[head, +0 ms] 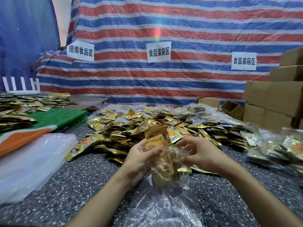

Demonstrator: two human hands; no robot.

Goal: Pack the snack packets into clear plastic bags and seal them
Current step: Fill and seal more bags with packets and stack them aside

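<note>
Over the speckled table (73, 185), just in front of the heap of gold snack packets (124, 128), a clear plastic bag (164, 199) was held mouth-up between both hands. A stack of packets (159, 141) sat partly inside it, its upper part sticking out above the mouth.

Left hand (141, 158): fingers curled round stack and bag together, thumb laid across the front. Right hand (201, 154): thumb and fingertips pinching the bag's rim on its own side.

Filled bags (275, 148) lay at the right, packets inside. Flat empty bags (32, 161) were piled at the left. Cardboard boxes (275, 99) were stacked at far right, shut.

The held stack was blurred, so its print and packet count could not be made out. The bag's lower end was lost in glare.

Three paper signs (159, 52) on the striped tarp (180, 22) read 捆绑食品区, 食品装袋区 and 食品装箱区.
</note>
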